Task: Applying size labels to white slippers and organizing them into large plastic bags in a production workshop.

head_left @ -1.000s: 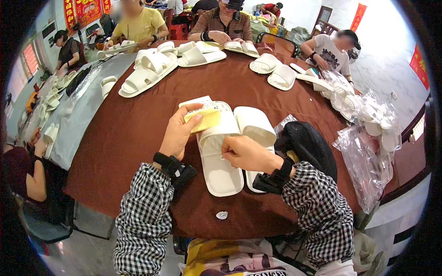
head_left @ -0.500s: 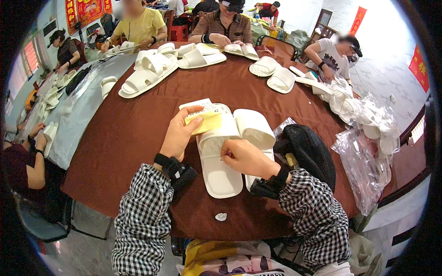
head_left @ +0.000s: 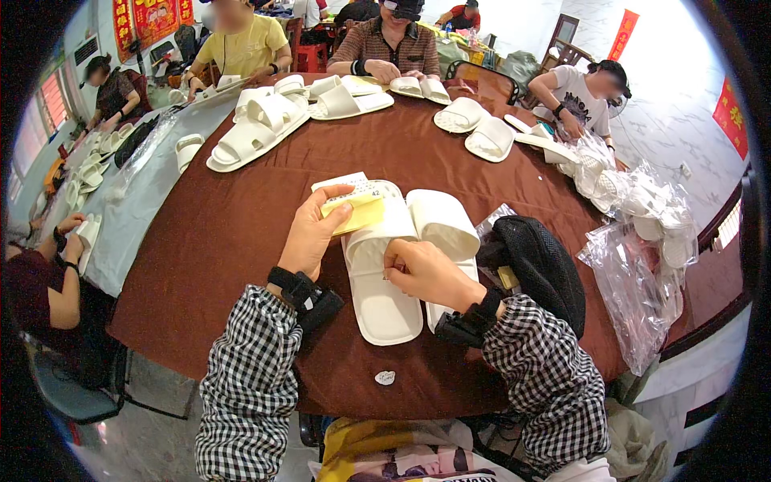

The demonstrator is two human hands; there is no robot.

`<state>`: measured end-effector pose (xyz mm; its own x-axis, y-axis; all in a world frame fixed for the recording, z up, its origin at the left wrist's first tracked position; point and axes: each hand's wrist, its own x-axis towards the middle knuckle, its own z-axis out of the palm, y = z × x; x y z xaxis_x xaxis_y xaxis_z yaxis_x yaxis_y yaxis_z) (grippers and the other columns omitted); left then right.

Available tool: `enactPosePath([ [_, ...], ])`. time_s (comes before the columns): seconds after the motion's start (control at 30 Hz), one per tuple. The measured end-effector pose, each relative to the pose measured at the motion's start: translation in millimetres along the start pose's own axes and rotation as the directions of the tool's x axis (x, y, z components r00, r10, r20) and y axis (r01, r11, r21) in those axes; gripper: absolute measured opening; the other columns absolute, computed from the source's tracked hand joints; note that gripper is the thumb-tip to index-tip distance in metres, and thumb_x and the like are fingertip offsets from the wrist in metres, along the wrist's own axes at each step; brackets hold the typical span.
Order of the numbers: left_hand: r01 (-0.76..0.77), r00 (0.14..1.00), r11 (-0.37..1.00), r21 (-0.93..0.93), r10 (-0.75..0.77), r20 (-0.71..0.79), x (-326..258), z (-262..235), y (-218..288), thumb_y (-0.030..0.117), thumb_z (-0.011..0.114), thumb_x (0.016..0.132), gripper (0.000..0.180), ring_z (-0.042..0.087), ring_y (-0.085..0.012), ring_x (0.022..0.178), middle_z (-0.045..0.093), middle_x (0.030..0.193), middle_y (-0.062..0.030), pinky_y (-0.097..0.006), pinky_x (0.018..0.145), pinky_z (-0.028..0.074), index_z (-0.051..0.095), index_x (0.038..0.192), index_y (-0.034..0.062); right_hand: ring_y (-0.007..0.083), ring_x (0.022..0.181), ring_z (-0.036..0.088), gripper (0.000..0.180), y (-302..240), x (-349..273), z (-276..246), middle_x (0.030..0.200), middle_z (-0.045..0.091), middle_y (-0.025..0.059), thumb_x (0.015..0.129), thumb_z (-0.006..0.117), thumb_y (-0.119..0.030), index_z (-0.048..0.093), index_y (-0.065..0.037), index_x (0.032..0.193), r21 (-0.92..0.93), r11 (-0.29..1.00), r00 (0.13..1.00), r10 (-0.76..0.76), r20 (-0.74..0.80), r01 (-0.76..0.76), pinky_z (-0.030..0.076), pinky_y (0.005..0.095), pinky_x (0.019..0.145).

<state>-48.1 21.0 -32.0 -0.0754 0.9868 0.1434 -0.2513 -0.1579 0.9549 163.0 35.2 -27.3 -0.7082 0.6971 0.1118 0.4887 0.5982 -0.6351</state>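
Note:
Two white slide slippers lie side by side in front of me, toes pointing away. My left hand [head_left: 309,229] is closed on a small stack of yellow and white label sheets [head_left: 360,215], held over the toe of the left slipper [head_left: 387,309]. My right hand [head_left: 434,275] is pinched, fingertips down at the insole just behind that slipper's strap. Whatever sits between those fingertips is too small to make out. Beyond the right wrist, the right slipper [head_left: 443,218] is partly covered by my hand and wrist strap.
A black mesh bag [head_left: 540,273] lies right of the slippers on the brown-covered table [head_left: 217,273]. Clear plastic bags [head_left: 630,281] of white slippers line the right edge. More white slippers [head_left: 261,128] sit farther back, where several people work. A crumpled white scrap [head_left: 385,377] lies near me.
Both my hands stay almost where they were, with the label sheets still in the left. My right forearm has shifted very slightly left.

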Motion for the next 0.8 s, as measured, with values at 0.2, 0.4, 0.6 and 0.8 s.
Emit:
enactPosePath([
  [0.2,0.029,1.000,1.000,0.000,-0.029,-0.007,-1.0,-0.2,1.2,0.009,0.058,0.094,0.030,0.063,-0.0164,0.102,0.063,0.117,-0.0108,-0.029,0.090,0.052,0.054,0.123,0.0028,0.0228,0.056,0.064,0.008,-1.7,-1.1,1.2,0.073,0.063,0.0139,0.085,0.057,-0.004,0.056,0.003,0.089,0.010,0.998,0.995,-0.061,-0.076,0.062,0.050,0.0345,0.054],
  [0.4,0.008,1.000,1.000,-0.022,-0.008,-0.011,0.2,0.0,-1.4,0.007,0.057,0.094,0.027,0.063,-0.0129,0.099,0.063,0.115,-0.0094,-0.026,0.084,0.053,0.057,0.121,0.0026,0.0285,0.082,0.065,0.018,-9.2,-28.1,-7.1,0.090,0.063,0.0144,0.084,0.056,0.000,0.060,0.003,0.102,-0.236,0.939,0.962,-0.269,-0.050,0.251,0.053,0.0350,0.075],
  [0.6,0.023,1.000,1.000,0.006,-0.023,-0.008,1.1,-1.6,-2.3,0.007,0.057,0.094,0.028,0.063,-0.0147,0.101,0.062,0.117,-0.0106,-0.028,0.087,0.053,0.055,0.122,0.0025,0.0309,0.101,0.056,0.041,-17.2,-49.1,-8.6,0.109,0.055,0.0135,0.075,0.057,0.000,0.059,0.000,0.116,-0.405,0.857,0.944,-0.324,0.057,0.318,0.050,0.0388,0.085],
  [0.8,0.040,0.999,0.999,-0.008,-0.041,-0.015,0.5,-1.4,-1.1,0.007,0.056,0.094,0.028,0.062,-0.0139,0.102,0.062,0.116,-0.0105,-0.028,0.088,0.052,0.056,0.122,0.0022,0.0304,0.100,0.055,0.044,-15.7,-49.9,-9.0,0.108,0.053,0.0129,0.074,0.057,0.000,0.057,0.000,0.118,-0.418,0.841,0.934,-0.351,0.060,0.343,0.049,0.0388,0.086],
])
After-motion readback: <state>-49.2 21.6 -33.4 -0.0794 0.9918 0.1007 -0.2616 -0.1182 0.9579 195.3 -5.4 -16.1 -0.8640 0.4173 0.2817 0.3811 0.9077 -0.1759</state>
